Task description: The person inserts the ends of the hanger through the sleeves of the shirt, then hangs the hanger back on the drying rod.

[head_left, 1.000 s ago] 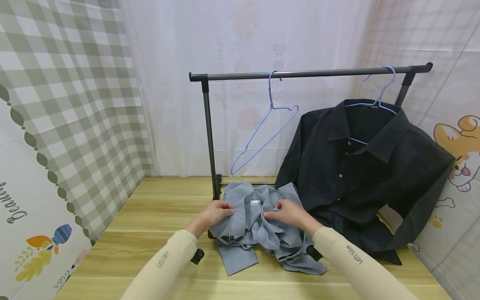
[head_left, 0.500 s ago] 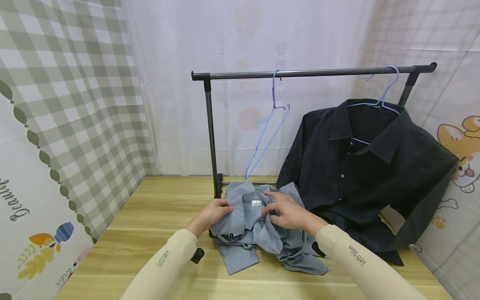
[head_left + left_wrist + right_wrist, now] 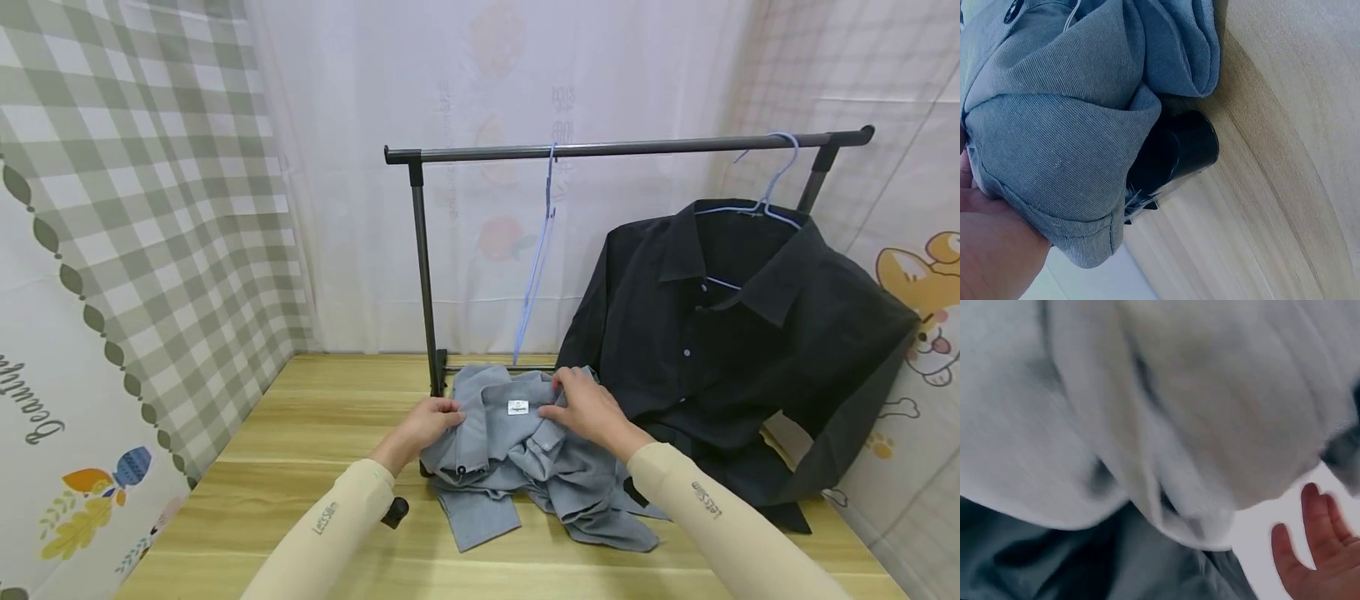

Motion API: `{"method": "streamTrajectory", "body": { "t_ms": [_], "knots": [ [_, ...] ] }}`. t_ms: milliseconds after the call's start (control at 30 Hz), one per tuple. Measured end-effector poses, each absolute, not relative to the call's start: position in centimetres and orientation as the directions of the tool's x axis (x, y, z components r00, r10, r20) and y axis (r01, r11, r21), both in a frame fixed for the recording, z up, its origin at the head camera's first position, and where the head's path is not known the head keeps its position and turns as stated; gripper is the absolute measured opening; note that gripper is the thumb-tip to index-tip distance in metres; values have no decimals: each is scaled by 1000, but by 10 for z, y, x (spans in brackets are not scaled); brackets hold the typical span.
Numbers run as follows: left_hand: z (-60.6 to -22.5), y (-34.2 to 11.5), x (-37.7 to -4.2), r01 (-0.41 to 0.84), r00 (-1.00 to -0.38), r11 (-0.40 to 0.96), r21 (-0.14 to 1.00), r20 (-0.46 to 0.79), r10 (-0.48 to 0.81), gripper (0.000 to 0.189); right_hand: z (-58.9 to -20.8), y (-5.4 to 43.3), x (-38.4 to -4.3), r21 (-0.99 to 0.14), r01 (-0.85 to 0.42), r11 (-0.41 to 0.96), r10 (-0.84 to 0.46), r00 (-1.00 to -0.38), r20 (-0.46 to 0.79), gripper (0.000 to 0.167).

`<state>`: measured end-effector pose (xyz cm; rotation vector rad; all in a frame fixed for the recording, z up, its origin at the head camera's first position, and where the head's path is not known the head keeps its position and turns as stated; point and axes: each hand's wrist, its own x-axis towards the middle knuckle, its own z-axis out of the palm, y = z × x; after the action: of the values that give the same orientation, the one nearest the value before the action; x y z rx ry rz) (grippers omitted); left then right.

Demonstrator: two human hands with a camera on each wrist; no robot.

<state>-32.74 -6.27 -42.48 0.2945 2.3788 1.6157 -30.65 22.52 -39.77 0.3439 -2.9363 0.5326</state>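
Note:
A grey button-up shirt (image 3: 517, 458) lies crumpled on the wooden table, its collar spread and a white label (image 3: 517, 407) showing inside. At its left side my left hand (image 3: 429, 425) pinches the cloth between thumb and fingers. In the left wrist view a fold of the grey shirt (image 3: 1054, 156) hangs from that hand, partly seen at the edge. My right hand (image 3: 591, 408) is at the right side of the collar, thumb and index finger apart. Its fingers look spread and fairly straight in the right wrist view, close to the blurred grey cloth (image 3: 1210, 412).
A dark metal rack (image 3: 480, 153) stands behind the shirt. From its rail hang a bare blue hanger (image 3: 534, 275) and a black shirt (image 3: 720, 342) on another hanger. One black rack foot (image 3: 395, 512) juts out by my left forearm. Patterned curtains (image 3: 172, 208) surround the wooden table (image 3: 315, 467).
My right hand has let go of the collar and shifted back and rightward along it. The collar's right side lies more spread, showing more label. The bare hanger has turned edge-on. My left hand keeps its pinch.

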Motion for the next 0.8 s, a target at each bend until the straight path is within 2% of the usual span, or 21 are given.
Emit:
{"method": "streamTrajectory", "body": {
  "t_ms": [67,133,233,300,400,467,600,800],
  "knots": [
    [-426,-63,-327,31,-950,365,931,-86,299,20,-408,224,-306,-373,-183,909,-143,-981,135,76],
    [-427,-62,-326,34,-952,364,931,-80,294,20,-419,223,-304,-375,-131,918,-103,-990,95,98],
    [-429,-62,-326,49,-955,362,931,-63,290,20,-430,221,-302,-291,-109,951,-86,-992,89,107],
    [-430,-64,-326,74,-955,382,921,-45,294,20,-433,220,-300,-206,-136,969,-118,-988,99,101],
    [-429,-69,-327,132,-944,437,890,-21,328,21,-435,219,-298,-85,-190,978,-179,-976,124,78],
    [-429,-74,-328,168,-933,480,861,-17,359,21,-433,219,-297,-44,-195,980,-187,-971,151,65],
    [-429,-79,-328,173,-924,478,861,-27,382,21,-429,222,-299,-29,-132,991,-125,-977,173,61],
    [-432,-73,-328,145,-954,415,898,15,301,23,-429,228,-301,-68,-77,995,-69,-990,120,63]
  ]
}}
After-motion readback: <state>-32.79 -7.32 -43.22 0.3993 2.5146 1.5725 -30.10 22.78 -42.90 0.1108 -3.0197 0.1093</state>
